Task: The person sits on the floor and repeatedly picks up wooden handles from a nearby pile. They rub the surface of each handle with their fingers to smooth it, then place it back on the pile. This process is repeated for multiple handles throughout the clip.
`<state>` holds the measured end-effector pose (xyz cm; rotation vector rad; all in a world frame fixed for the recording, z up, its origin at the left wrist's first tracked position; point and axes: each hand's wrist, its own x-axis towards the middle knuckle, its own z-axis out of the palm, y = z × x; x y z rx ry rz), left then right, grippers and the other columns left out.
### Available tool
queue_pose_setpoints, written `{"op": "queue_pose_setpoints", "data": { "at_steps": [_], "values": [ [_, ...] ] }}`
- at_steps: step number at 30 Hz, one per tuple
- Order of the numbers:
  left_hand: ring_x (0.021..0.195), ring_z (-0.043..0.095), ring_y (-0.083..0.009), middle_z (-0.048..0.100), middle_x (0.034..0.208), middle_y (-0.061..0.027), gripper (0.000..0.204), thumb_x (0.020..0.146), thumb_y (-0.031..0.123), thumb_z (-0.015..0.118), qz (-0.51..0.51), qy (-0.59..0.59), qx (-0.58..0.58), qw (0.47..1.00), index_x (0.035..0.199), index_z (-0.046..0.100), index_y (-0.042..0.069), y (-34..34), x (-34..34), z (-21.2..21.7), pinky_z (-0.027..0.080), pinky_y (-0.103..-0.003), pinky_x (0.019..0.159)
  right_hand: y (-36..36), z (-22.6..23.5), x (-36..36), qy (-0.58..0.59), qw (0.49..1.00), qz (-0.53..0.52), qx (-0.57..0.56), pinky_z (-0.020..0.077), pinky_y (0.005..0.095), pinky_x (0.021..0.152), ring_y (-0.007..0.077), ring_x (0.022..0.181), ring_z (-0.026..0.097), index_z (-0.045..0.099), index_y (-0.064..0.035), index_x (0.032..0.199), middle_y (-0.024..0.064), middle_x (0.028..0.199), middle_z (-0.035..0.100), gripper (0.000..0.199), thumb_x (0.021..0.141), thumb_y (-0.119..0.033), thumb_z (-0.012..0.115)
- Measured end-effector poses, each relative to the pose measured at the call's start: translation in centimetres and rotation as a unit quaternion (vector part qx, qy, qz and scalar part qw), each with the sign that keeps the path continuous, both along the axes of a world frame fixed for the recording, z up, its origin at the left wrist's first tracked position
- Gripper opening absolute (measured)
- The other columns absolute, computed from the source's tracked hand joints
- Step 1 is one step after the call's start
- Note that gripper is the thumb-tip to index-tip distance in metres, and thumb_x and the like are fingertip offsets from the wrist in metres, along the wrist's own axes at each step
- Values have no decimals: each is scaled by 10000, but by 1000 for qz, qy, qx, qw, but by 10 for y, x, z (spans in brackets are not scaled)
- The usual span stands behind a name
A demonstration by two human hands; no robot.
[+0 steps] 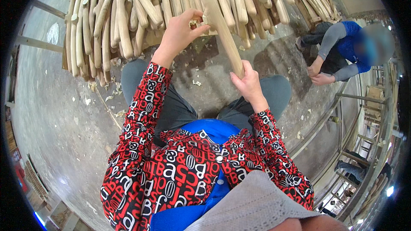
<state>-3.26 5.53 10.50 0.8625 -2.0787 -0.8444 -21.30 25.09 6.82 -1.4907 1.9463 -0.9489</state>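
Observation:
A long, pale wooden piece with a rounded end point(231, 49) slants up from my lap toward the stack in front of me. My right hand point(249, 84) is closed around its near end, thumb along the wood. My left hand point(182, 32) is at the left side of the same piece, higher up, its thumb and index finger curled toward each other. A small pale scrap point(205, 18) shows at these fingertips, against the wood; whether they grip it I cannot make out. The far end of the wooden piece runs out of the picture's top.
Many similar curved wooden pieces point(124, 30) lie stacked just ahead, their ends toward me. Pale flakes point(197, 83) are scattered on the grey floor point(72, 115). At the right, a person in blue point(342, 51) crouches. Another wood pile point(314, 0) and metal racks point(364, 102) stand beyond.

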Motion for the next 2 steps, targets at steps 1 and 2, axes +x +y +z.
{"op": "queue_pose_setpoints", "data": {
  "at_steps": [1, 2],
  "values": [
    [769, 668, -206, 676, 903, -134, 412, 777, 261, 739, -4, -10, 0, 1000, 1073, 586, 18, 0, -1, -1, 534, -300, 685, 1, -2, -4, 17, 1000, 3, -5, 496, 429, 666, 422, 846, 618, 488, -18, 1100, 249, 841, 622, 408, 771, -166, 677],
    [851, 675, -232, 690, 904, -119, 378, 774, 271, 744, -5, -16, 7, 1000, 1036, 620, 29, 0, -1, -1, 523, -316, 765, 3, -4, -6, 35, 999, 10, -12, 500, 423, 686, 408, 841, 632, 488, -28, 1118, 241, 862, 627, 420, 774, -178, 678]
  ]
}}
